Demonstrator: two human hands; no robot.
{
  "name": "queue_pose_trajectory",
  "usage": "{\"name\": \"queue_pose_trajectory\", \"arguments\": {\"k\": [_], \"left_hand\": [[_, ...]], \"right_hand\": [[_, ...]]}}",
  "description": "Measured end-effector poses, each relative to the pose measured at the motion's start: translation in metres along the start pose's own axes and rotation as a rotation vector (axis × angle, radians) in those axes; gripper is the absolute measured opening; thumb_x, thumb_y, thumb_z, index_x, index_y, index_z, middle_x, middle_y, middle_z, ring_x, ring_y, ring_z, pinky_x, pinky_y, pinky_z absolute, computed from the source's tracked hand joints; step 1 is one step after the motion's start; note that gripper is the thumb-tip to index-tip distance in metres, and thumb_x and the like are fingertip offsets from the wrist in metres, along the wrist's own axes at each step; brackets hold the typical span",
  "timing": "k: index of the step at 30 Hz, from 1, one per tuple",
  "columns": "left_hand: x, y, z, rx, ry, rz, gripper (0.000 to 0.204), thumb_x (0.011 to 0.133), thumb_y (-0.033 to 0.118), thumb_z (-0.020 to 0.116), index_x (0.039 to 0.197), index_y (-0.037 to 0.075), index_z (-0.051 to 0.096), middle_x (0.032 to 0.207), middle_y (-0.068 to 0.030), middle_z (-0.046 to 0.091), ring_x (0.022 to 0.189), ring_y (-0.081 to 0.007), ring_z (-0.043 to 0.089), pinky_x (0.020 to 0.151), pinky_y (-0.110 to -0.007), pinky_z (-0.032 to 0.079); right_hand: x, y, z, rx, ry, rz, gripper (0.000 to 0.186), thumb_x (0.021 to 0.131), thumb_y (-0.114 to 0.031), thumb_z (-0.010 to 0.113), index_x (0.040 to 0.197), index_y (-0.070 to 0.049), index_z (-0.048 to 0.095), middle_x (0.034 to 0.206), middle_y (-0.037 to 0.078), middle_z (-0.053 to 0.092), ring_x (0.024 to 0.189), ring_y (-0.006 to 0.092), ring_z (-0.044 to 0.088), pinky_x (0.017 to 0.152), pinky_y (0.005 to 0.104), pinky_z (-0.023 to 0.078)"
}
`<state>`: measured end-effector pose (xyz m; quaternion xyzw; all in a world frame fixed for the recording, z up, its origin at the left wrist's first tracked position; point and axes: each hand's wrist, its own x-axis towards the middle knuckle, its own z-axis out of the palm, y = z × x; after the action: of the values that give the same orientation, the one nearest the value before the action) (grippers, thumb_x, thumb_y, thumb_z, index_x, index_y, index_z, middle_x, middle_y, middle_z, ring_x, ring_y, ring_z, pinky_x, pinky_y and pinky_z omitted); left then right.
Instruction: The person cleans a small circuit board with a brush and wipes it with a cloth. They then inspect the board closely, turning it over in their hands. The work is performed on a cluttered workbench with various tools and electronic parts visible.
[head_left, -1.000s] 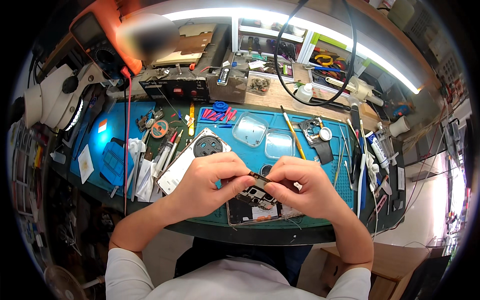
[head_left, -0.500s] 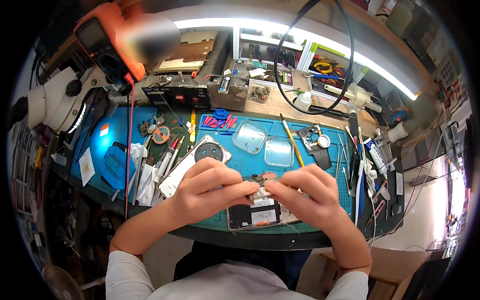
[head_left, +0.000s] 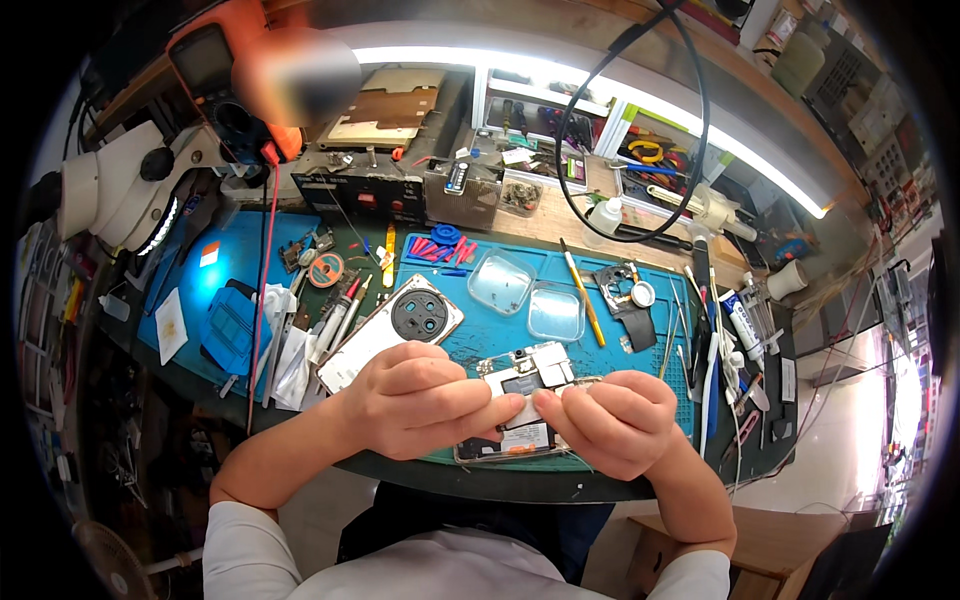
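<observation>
Just in front of me an opened phone [head_left: 530, 438] lies on the blue mat, its dark battery and white label partly visible. Over its upper half is a silvery-white inner plate [head_left: 550, 366] with dark cut-outs. My left hand [head_left: 415, 400] is closed, thumb and forefinger pinching the plate's near edge. From the other side my right hand [head_left: 620, 420] pinches the same edge, its fingers curled, the thumb tips nearly meeting. My fingers hide part of the phone's sides. Left of it rests a white phone back cover [head_left: 372, 345] with a round black camera ring.
Two clear plastic trays [head_left: 556, 312] and a yellow-handled tool [head_left: 584, 300] lie beyond the phone. A camera assembly [head_left: 625, 290] is to the right, near tweezers [head_left: 672, 335]. A microscope [head_left: 120, 195] stands at left; a black cable loop [head_left: 706, 100] hangs above.
The plate, held tilted between my fingertips before, now lies flatter over the phone, more of its face showing. Both hands have come slightly lower and nearer to me.
</observation>
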<state>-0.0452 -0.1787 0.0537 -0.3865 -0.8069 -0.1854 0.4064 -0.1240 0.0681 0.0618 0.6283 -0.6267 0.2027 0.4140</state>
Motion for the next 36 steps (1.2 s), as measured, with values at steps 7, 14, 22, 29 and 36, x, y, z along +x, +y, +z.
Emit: {"name": "queue_pose_trajectory", "arguments": {"k": [7,14,22,29,36], "left_hand": [[0.001,0.002,-0.004,0.027,0.045,-0.134,0.042,0.081,0.03,0.08,0.116,0.009,0.073,0.102,0.0017,0.061,0.082,-0.014,0.055,0.068,-0.027,0.047],[0.015,0.02,-0.001,-1.412,0.018,-1.286,0.042,0.103,0.018,0.061,0.135,-0.003,0.045,0.111,-0.0166,0.069,0.096,-0.0202,0.071,0.073,-0.029,0.06],[0.017,0.048,0.011,-1.349,0.186,-1.343,0.045,0.096,0.0,0.065,0.135,0.001,0.041,0.101,-0.0148,0.069,0.093,-0.024,0.073,0.081,-0.033,0.062],[0.016,0.059,0.024,-1.114,0.13,-1.193,0.055,0.094,-0.007,0.063,0.143,0.007,0.04,0.095,-0.0112,0.067,0.091,-0.0202,0.073,0.081,-0.03,0.062],[0.02,0.072,0.026,-1.018,0.002,-1.182,0.063,0.092,-0.006,0.067,0.149,0.004,0.043,0.096,-0.0092,0.067,0.089,-0.0153,0.072,0.081,-0.028,0.059]], "right_hand": [[0.0,0.003,-0.001,-0.096,0.003,0.022,0.027,0.075,-0.005,0.078,0.101,-0.008,0.079,0.099,0.0,0.062,0.082,0.0131,0.057,0.064,0.0255,0.051],[-0.004,0.009,-0.003,-0.198,0.121,-0.035,0.018,0.078,-0.006,0.079,0.097,-0.007,0.08,0.095,-0.001,0.064,0.077,0.0123,0.06,0.065,0.0257,0.053],[-0.018,-0.003,-0.013,-0.074,0.061,0.165,0.026,0.079,-0.003,0.079,0.104,-0.007,0.076,0.103,0.005,0.066,0.087,0.0184,0.066,0.076,0.0298,0.058],[-0.018,-0.055,-0.022,0.841,0.258,1.417,0.024,0.094,-0.007,0.073,0.113,0.002,0.062,0.095,0.012,0.074,0.082,0.014,0.072,0.073,0.0259,0.058],[-0.032,-0.074,-0.022,1.098,0.48,1.622,0.013,0.098,-0.01,0.068,0.102,0.003,0.065,0.099,0.014,0.074,0.082,0.0151,0.072,0.075,0.0286,0.06]]}}
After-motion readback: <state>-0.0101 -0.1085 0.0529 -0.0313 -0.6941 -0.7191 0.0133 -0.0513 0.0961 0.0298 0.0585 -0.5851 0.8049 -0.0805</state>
